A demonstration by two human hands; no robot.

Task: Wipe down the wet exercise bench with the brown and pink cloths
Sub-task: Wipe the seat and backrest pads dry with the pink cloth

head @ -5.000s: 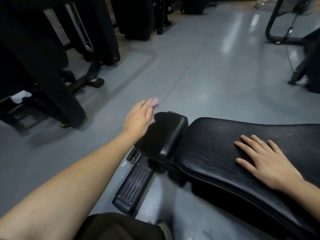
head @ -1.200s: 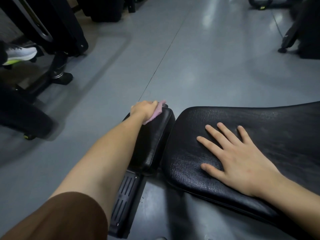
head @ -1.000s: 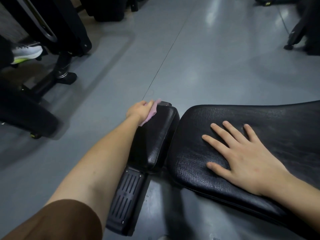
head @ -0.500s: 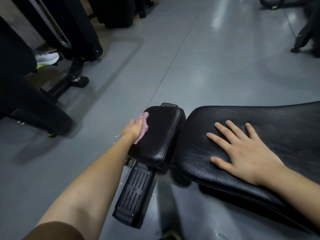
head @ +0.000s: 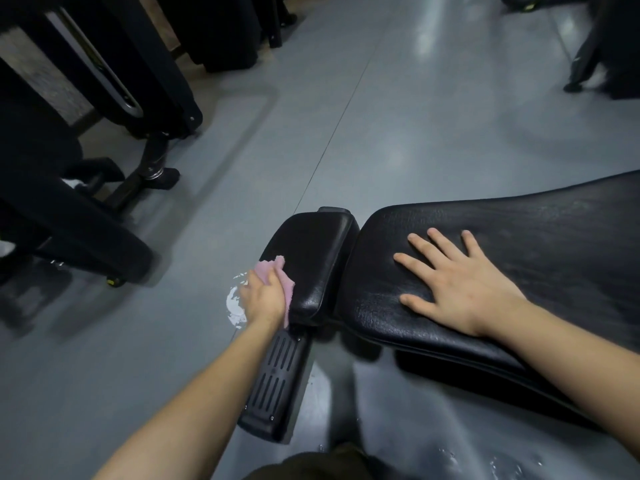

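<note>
Where seat pad (head: 311, 251) ends, pink cloth (head: 277, 275).

- Grey floor (head: 433, 109), smooth and glossy, is spreading across the whole view; pale patches of overhead light are reflecting on it toward the top right.
- Thin seam line (head: 332, 143) is running diagonally through the floor from the top centre downward.
- Black exercise machine (head: 114, 81) is standing at the left, its metal foot (head: 152, 174) resting on the floor and casting a soft shadow.
- Dark upright equipment (head: 225, 32) is standing along the top edge.
- More black equipment (head: 609, 53) is occupying the top right corner.
- White splash mark (head: 233, 306) is showing on the floor left of centre.
- Water droplets (head: 485, 462) are glistening on the floor at the bottom right.
</note>
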